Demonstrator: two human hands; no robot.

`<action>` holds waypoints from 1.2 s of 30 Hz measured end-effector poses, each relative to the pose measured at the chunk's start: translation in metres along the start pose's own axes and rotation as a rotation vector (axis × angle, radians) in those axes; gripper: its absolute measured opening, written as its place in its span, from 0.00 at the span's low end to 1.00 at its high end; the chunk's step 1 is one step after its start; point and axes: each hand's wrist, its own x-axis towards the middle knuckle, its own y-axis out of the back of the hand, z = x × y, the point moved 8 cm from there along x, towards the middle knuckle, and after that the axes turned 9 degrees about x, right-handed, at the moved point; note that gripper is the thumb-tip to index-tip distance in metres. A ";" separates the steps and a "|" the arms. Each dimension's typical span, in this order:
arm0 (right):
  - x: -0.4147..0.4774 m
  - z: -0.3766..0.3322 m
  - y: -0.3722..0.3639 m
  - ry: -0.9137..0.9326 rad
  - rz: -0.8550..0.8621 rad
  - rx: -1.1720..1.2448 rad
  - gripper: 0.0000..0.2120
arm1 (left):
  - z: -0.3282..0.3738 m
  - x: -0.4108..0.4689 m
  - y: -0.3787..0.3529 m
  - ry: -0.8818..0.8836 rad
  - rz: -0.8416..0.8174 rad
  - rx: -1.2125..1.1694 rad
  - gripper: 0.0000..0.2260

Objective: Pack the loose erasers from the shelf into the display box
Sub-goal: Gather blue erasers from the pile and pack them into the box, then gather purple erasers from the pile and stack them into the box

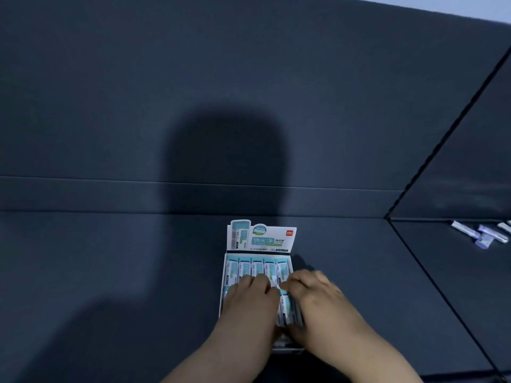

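Spanning the view, the dark shelf (138, 272) is occupied at its near middle by the display box (261, 239), in which a rear row of packed erasers (258, 268) is set with long axes running away from the person. The front row is covered by the left hand (249, 297), its grip slack with fingers laid on the packs, and the right hand (312, 294), whose grip is blurred and cannot be told. The loose erasers (481, 234) are seen well apart to the right, lying aslant, nearer the right hand.
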 end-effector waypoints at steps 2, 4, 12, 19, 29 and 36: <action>0.001 0.000 -0.001 -0.003 -0.016 -0.002 0.29 | -0.001 0.000 0.004 0.002 0.004 0.015 0.23; 0.002 0.000 -0.001 -0.007 -0.036 -0.011 0.29 | -0.003 -0.002 0.009 -0.022 0.045 0.062 0.24; 0.008 -0.008 0.001 -0.012 -0.071 -0.037 0.31 | -0.018 -0.012 0.012 -0.097 0.156 0.101 0.22; 0.006 -0.012 -0.001 -0.042 -0.031 0.002 0.31 | -0.030 -0.016 0.012 -0.116 0.202 0.128 0.20; -0.023 0.018 0.026 -0.033 0.200 0.098 0.29 | 0.003 0.002 0.029 -0.110 0.239 0.180 0.17; -0.078 0.098 0.063 -0.040 0.222 0.083 0.29 | 0.096 0.033 0.033 -0.060 0.279 0.203 0.17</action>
